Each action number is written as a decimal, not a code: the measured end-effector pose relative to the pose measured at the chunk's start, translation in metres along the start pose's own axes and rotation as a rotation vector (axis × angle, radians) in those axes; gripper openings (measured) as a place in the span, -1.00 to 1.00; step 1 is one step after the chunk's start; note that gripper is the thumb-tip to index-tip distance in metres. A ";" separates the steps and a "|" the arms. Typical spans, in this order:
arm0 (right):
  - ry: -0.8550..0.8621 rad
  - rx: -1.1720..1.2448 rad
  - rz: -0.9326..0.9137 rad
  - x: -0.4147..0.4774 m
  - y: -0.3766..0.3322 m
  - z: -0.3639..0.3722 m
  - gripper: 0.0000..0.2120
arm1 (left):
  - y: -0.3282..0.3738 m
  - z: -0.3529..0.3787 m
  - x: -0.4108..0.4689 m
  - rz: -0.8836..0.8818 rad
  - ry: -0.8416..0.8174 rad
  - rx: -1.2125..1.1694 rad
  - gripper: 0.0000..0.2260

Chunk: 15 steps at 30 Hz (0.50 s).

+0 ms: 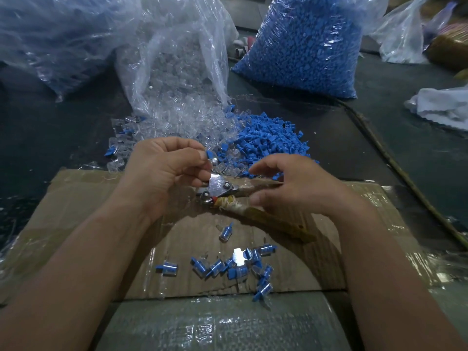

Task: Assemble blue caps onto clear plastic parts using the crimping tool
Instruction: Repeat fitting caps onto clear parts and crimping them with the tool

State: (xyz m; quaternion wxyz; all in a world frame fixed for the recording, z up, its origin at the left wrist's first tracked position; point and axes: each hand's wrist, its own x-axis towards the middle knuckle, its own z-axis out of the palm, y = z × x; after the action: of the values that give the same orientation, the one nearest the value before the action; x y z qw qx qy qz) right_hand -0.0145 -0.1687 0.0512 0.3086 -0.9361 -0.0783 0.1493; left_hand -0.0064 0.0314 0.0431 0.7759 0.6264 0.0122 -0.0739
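My left hand [162, 168] pinches a clear part with a blue cap [210, 158] just above the metal jaws of the crimping tool [222, 188]. The tool lies across the cardboard [83, 198], its tape-wrapped handles pointing right. My right hand [298, 183] hovers over the handles with fingers spread and slightly bent; it holds nothing I can see. Behind the hands lie a pile of loose blue caps [266, 138] and a pile of clear parts [182, 117]. Several assembled pieces [228, 267] lie on the cardboard near me.
An open clear bag [177, 59] spills clear parts at the back centre. A full bag of blue caps [309, 44] stands at the back right, another bag [50, 34] at the back left. A white cloth [445, 105] lies far right. A cable [395, 168] runs along the dark table.
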 end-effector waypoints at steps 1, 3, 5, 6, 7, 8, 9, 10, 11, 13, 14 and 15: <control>-0.074 -0.061 0.012 -0.001 0.000 0.001 -0.51 | 0.000 -0.001 0.000 0.003 0.004 -0.001 -0.90; -0.148 -0.205 -0.005 -0.001 -0.001 0.005 -0.35 | 0.000 -0.001 0.002 0.005 0.009 -0.001 -0.90; -0.139 -0.289 -0.018 -0.001 -0.003 0.008 -0.27 | -0.002 -0.002 0.003 0.010 0.007 0.006 -0.91; -0.127 -0.303 -0.018 -0.001 -0.004 0.009 -0.28 | -0.002 -0.002 0.004 0.012 0.002 0.009 -0.91; -0.115 -0.314 -0.016 -0.001 -0.005 0.009 -0.31 | -0.003 -0.003 0.004 0.012 -0.004 0.006 -0.92; -0.101 -0.327 -0.015 0.000 -0.007 0.009 -0.36 | -0.004 -0.003 0.004 0.012 -0.011 -0.001 -0.93; -0.082 -0.341 -0.014 0.000 -0.008 0.010 -0.42 | -0.004 -0.003 0.004 0.016 -0.015 -0.011 -0.93; -0.055 -0.354 -0.014 0.000 -0.010 0.011 -0.48 | -0.005 -0.003 0.004 0.024 -0.013 -0.019 -0.91; -0.022 -0.369 -0.014 0.001 -0.012 0.012 -0.53 | -0.005 -0.004 0.004 0.035 -0.008 -0.021 -0.89; 0.034 -0.401 -0.021 0.002 -0.016 0.015 -0.63 | -0.006 -0.006 0.006 0.060 0.012 -0.016 -0.89; 0.051 -0.415 -0.026 0.003 -0.017 0.017 -0.68 | -0.006 -0.007 0.006 0.071 0.022 -0.016 -0.88; 0.066 -0.434 -0.031 0.004 -0.018 0.018 -0.74 | -0.007 -0.007 0.007 0.080 0.030 -0.018 -0.86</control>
State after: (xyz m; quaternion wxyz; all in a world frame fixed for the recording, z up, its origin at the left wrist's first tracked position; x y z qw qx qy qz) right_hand -0.0182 -0.1433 0.0472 0.1046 -0.9837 -0.1129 0.0932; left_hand 0.0002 0.0365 0.0344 0.7836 0.6204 -0.0002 -0.0333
